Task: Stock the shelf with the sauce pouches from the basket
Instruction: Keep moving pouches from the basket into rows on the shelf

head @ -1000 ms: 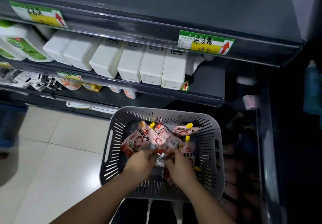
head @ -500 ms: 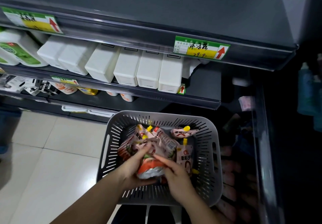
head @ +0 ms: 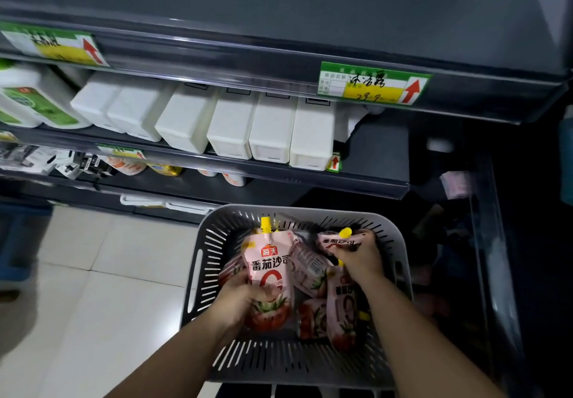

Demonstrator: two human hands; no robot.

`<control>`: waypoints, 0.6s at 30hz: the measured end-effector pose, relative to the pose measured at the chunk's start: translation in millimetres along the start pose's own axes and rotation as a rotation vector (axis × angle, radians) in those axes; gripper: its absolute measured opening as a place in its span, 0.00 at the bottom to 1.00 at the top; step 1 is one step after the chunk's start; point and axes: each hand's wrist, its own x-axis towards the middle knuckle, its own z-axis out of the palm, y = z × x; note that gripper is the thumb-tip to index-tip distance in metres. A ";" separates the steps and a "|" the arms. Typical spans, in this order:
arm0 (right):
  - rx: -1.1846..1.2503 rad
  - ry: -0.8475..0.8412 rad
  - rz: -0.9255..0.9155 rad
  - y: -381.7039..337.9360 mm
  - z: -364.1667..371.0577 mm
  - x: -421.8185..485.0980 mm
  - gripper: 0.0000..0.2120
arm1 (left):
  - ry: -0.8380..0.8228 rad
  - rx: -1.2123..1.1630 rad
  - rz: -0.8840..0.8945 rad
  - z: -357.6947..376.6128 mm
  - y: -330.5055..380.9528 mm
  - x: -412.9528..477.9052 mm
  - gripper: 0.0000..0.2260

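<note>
Both forearms reaching forward into the grey basket. Left hand gripping an upright tomato sauce pouch low down; right hand clutching another pouch near basket's far right corner.

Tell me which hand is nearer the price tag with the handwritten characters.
Right. The right hand sits almost directly below the price tag, at the basket's far side; the left hand is lower and further left.

Pouch in left hand – pink sauce pouch showing "海天" on red badge, "番茄沙司" beneath, large red "0". Second pouch showing partial "番茄沙司". Shelf price tag – handwritten "沐浴露", "29.9", red arrow pointing up. Left tag blurring, unreadable.
</note>
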 end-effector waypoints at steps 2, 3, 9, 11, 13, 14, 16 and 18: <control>-0.033 0.034 -0.043 2.7 5.4 4.0 0.23 | -0.013 -0.003 0.010 -1.9 3.5 -1.6 0.20; -0.044 0.037 -0.075 5.8 7.3 5.1 0.24 | -0.019 0.003 0.009 -2.6 5.3 -2.4 0.21; -0.050 -0.003 -0.118 20.6 13.8 8.7 0.25 | -0.040 -0.034 0.000 -4.4 12.6 -5.0 0.19; -0.099 0.009 -0.117 19.7 12.7 11.8 0.16 | -0.055 -0.046 -0.005 -4.2 15.0 -4.6 0.20; -0.131 -0.024 -0.214 11.3 8.8 10.0 0.10 | -0.066 -0.030 0.000 -3.5 16.6 -4.5 0.21; -0.164 -0.040 -0.299 6.3 6.5 6.9 0.09 | -0.061 -0.025 0.002 -3.6 16.4 -4.1 0.22; -0.276 -0.035 -0.513 -4.1 3.0 -1.4 0.09 | -0.040 -0.033 0.012 -4.9 16.6 -2.4 0.23; -0.264 -0.008 -0.650 -10.9 0.3 -16.0 0.09 | -0.033 -0.053 0.030 -6.4 16.0 -2.7 0.24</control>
